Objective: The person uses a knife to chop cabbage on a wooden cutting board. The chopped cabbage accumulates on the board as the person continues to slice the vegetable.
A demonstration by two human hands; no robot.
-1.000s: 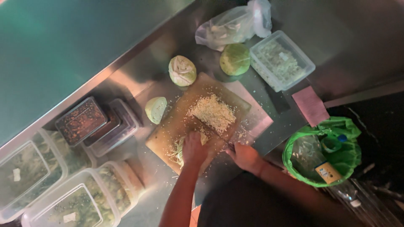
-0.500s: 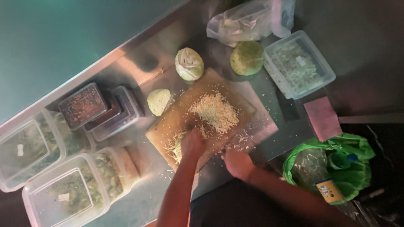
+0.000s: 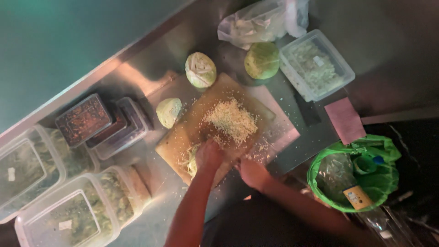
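Observation:
A wooden cutting board (image 3: 192,132) lies on the steel counter with a heap of shredded cabbage (image 3: 231,120) in its middle. My left hand (image 3: 209,155) presses down on a cabbage piece (image 3: 191,163) at the board's near corner. My right hand (image 3: 252,174) sits at the board's near edge, just right of the left hand. It is closed around what looks like a knife handle, and the blade is hard to make out in the dim light. Beyond the board lie a cabbage half (image 3: 200,69), a smaller cabbage piece (image 3: 168,112) and a round green cabbage (image 3: 262,60).
A clear tub of shredded cabbage (image 3: 316,64) and a plastic bag (image 3: 260,20) lie at the far right. Lidded tubs (image 3: 84,120) (image 3: 68,219) crowd the left. A pink cloth (image 3: 345,120) lies at the counter edge. A green-lined bin (image 3: 354,176) stands below it.
The view has drifted, so everything sits a little lower and further right in the picture. Both hands stay at the board's near corner, the left still on the cabbage piece.

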